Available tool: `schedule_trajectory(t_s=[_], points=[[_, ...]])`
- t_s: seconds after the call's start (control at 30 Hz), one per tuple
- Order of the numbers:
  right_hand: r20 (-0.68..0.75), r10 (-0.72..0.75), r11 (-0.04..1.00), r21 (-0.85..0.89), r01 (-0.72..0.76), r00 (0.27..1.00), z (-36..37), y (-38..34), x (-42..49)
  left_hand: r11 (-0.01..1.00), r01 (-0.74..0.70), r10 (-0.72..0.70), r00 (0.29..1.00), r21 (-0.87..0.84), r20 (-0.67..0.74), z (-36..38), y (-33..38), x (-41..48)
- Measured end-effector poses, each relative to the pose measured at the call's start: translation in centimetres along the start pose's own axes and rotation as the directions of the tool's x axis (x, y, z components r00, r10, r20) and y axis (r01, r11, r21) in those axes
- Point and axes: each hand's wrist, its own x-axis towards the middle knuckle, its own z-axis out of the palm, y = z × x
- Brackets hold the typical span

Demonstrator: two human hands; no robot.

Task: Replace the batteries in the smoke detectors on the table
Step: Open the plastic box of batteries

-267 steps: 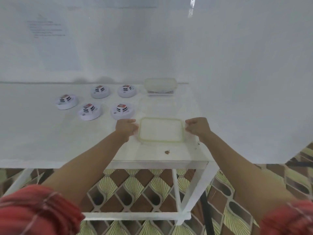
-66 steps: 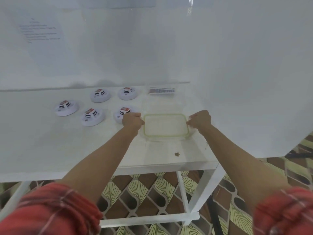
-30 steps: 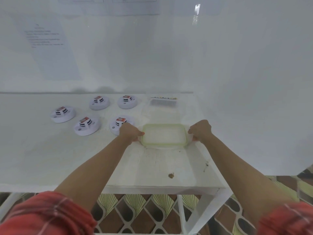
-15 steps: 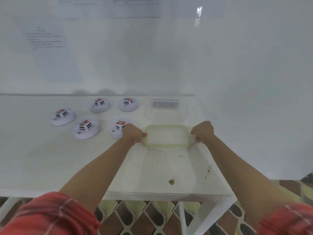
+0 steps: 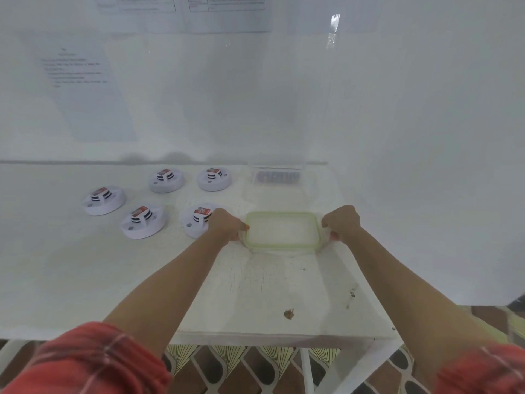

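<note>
White table (image 5: 56, 280) fills most of the view, set vs a white wall w/ printed sheets (image 5: 82, 89) taped up; text too blurry to read. Red plaid sleeves (image 5: 93, 362) at the bottom corners, both bare forearms reaching fwd.

Containers: clear plastic tub (image 5: 309, 191) at the back of the table, right of centre, lid off. A row of batteries (image 5: 277, 177) lies along its far side; type and count can't be made out. Just in front of it, a green-rimmed clear tray (image 5: 281, 247) sits flat on the table. Lid or shallow tub, can't tell; only white shows through it.

Five round white smoke detectors w/ red-labelled tops, all left of the containers: two in the back row (image 5: 166, 180) (image 5: 214, 179), three nearer (image 5: 103, 200) (image 5: 143, 221) (image 5: 199, 220). The nearest-right one is partly hidden by the L hand (image 5: 225, 227).

L hand curls on the tray's left short edge, thumb tip on the rim. R hand (image 5: 342, 223) curls on the right short edge. Both hold the tray.

Small brown spot (image 5: 289, 314) near the table's front edge.
</note>
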Motion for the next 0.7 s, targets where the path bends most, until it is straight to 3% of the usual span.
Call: schedule_trajectory(t_s=[0.4,0.7], points=[[0.045,0.023,1.000,-0.021,-0.022,0.999,-0.25,-0.12,0.13,1.000,0.019,-0.021,0.996,0.024,0.090,-0.24,0.43,-0.42],[0.095,0.053,0.999,-0.002,-0.054,0.994,-0.81,-0.24,-0.17,0.999,-0.001,-0.002,0.997,0.046,0.072,-0.21,0.32,-0.14]])
